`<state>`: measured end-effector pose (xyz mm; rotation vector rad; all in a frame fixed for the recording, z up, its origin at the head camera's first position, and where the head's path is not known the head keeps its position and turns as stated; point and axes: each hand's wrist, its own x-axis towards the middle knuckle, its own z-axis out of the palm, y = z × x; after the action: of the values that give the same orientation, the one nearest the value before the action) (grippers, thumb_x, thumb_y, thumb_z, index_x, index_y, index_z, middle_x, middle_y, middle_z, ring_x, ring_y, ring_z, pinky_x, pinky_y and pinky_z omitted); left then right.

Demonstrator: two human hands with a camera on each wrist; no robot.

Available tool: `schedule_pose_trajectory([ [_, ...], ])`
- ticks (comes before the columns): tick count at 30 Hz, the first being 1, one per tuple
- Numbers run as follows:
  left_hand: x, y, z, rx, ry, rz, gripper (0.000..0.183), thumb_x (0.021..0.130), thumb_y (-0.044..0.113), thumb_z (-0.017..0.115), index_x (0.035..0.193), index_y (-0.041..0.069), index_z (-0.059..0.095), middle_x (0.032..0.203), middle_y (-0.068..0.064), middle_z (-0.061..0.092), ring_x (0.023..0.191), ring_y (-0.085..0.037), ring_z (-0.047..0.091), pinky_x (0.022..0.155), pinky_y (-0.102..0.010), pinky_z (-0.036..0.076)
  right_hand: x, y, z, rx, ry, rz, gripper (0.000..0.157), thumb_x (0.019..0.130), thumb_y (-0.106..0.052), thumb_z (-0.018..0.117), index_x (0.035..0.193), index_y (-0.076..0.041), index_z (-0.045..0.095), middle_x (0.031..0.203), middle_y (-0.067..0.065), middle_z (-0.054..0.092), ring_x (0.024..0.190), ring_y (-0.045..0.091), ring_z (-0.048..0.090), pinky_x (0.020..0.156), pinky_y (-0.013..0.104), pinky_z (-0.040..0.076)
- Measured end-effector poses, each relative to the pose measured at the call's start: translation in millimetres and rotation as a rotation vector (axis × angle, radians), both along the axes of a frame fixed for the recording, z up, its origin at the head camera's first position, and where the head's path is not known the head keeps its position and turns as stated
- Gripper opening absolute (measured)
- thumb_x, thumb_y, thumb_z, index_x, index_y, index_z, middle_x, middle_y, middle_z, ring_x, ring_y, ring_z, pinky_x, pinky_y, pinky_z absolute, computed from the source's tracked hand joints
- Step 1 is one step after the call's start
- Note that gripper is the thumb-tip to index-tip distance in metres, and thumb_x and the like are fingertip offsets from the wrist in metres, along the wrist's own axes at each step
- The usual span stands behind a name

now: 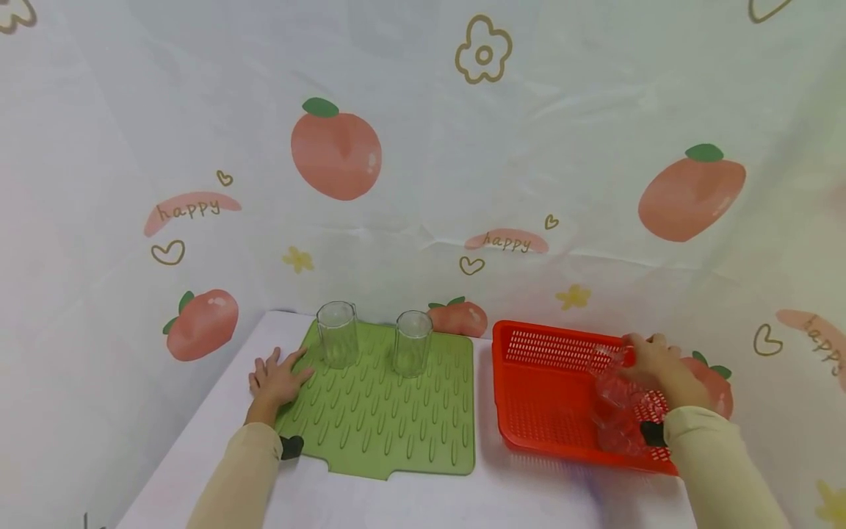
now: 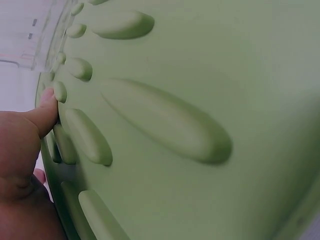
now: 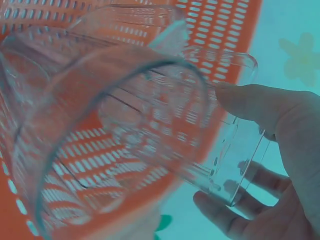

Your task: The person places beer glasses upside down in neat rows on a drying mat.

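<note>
On the left edge of a green ridged drying mat point(image 1: 396, 411) rests my left hand point(image 1: 277, 378), fingers spread; its thumb point(image 2: 47, 107) touches the mat close up in the left wrist view. Two clear glasses, a left one point(image 1: 338, 338) and a right one point(image 1: 413, 345), stand upright at the back of the mat. My right hand point(image 1: 654, 364) is over the right side of a red plastic basket point(image 1: 529, 433). Thumb and fingers grip a clear glass mug point(image 3: 235, 150) in the right wrist view, with more clear glassware point(image 1: 617, 437) lying beneath in the basket.
A white cloth point(image 1: 410, 507) covers the table. Behind it hangs a white curtain point(image 1: 410, 147) printed with peaches and hearts, close to the far sides of mat and basket. A narrow strip of table separates mat and basket.
</note>
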<state>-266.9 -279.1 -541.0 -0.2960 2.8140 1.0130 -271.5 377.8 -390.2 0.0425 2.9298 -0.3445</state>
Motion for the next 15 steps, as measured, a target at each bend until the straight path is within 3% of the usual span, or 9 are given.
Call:
schedule_pose_trajectory([
  [15,1.3,2.7,2.6,-0.004,0.001,0.001,0.063,0.105,0.041,0.052,0.16,0.017,0.032,0.167,-0.03,-0.005,0.149,-0.062,-0.021,0.117,-0.075,-0.013,3.0,-19.9,37.3,0.03,0.197,0.118,0.068,0.085,-0.024,0.076,0.139,0.002,0.044,0.124,0.045,0.037,0.107,0.066,0.04,0.081,0.072,0.049],
])
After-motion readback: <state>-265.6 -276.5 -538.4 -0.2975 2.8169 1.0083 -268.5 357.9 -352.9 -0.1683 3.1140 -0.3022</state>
